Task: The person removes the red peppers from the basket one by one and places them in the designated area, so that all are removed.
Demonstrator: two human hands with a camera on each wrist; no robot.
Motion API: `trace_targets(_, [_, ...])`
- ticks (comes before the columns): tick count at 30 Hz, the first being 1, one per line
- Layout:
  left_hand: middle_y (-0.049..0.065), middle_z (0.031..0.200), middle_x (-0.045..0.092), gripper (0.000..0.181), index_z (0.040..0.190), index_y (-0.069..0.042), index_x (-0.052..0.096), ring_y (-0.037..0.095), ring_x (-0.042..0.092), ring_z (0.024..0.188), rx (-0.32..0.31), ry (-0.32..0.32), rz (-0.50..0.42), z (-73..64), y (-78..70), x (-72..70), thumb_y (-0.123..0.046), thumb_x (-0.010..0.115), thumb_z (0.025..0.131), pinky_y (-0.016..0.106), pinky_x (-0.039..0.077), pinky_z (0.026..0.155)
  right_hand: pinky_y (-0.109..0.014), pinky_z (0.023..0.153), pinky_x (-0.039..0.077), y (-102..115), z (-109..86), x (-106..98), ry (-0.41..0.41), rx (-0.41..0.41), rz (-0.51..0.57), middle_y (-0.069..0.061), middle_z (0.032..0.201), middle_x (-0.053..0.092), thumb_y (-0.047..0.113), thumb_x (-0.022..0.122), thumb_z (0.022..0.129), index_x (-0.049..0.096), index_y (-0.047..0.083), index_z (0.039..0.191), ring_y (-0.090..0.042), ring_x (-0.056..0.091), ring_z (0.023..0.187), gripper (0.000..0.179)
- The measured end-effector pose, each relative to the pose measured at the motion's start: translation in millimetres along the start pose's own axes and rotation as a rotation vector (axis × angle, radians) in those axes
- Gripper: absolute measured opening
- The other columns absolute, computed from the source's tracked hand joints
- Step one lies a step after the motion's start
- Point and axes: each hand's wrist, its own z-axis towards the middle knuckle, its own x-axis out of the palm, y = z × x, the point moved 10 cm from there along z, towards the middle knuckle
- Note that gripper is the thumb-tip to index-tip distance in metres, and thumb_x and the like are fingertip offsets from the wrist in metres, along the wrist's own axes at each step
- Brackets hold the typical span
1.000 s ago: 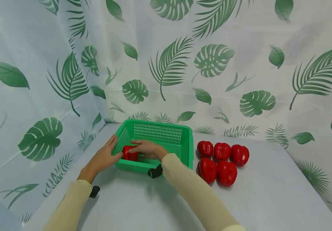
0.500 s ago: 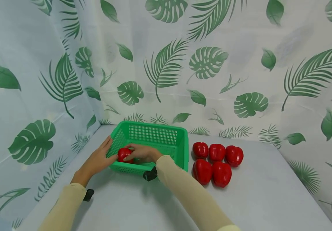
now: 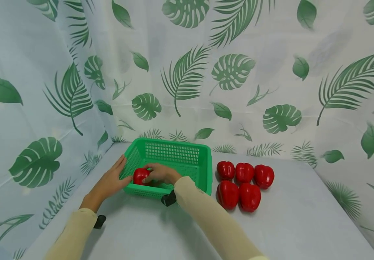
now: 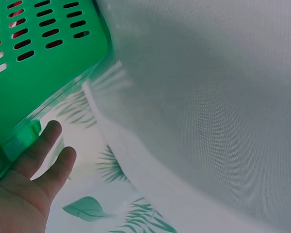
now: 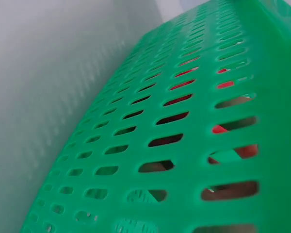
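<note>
A green slotted plastic basket [image 3: 205, 169] stands at the back left of the table in the head view. Low in its front left corner is a red bell pepper [image 3: 139, 176]. My right hand [image 3: 161, 173] reaches over the front rim and holds that pepper from its right side. In the right wrist view the basket wall [image 5: 131, 143] mostly hides hand and pepper, with bits of red showing through the slots. My left hand [image 3: 110, 182] lies along the basket's left rim, fingers straight, thumb near the front corner. The left wrist view shows the left hand [image 4: 26, 194] with fingers spread against the rim.
Several red bell peppers [image 3: 244, 172] stand in two rows on the table right of the basket. Leaf-printed curtains [image 3: 187, 72] rise behind and to the left of the pale tabletop [image 3: 135, 234].
The head view has shifted slightly. My right hand's fingers have closed around the pepper, which has turned a little in the basket corner. The left hand stays at the rim.
</note>
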Motion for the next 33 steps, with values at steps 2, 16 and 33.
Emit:
trace_targets(2, [0.022, 0.177, 0.008, 0.085, 0.168, 0.006, 0.018, 0.052, 0.019, 0.158, -0.004, -0.004, 0.003, 0.1, 0.0, 0.5, -0.036, 0.059, 0.106, 0.074, 0.027, 0.118, -0.046, 0.094, 0.060, -0.1, -0.4, -2.2, -0.013, -0.004, 0.029, -0.011, 0.128, 0.064, 0.001, 0.077, 0.095, 0.062, 0.005, 0.145, -0.028, 0.062, 0.114, 0.052])
trace_targets(16, [0.024, 0.177, 0.009, 0.085, 0.168, 0.006, 0.018, 0.052, 0.018, 0.158, -0.009, 0.001, 0.024, 6.4, -6.9, 2.7, -0.036, 0.057, 0.105, 0.075, 0.026, 0.118, -0.060, 0.105, 0.053, 13.7, -17.7, -38.1, -0.090, -0.019, 0.311, -0.017, 0.139, 0.061, 0.003, 0.072, 0.099, 0.054, 0.003, 0.156, -0.040, 0.066, 0.115, 0.060])
trace_targets(33, [0.025, 0.177, 0.006, 0.092, 0.167, 0.007, 0.016, 0.054, 0.014, 0.158, 0.005, 0.013, 0.018, -3.4, -7.6, -0.8, -0.045, 0.060, 0.106, 0.075, 0.022, 0.119, -0.057, 0.103, 0.055, 19.1, -55.4, -92.9, -0.176, -0.056, 0.402, -0.023, 0.149, 0.054, 0.005, 0.071, 0.102, 0.049, 0.003, 0.157, -0.047, 0.064, 0.124, 0.059])
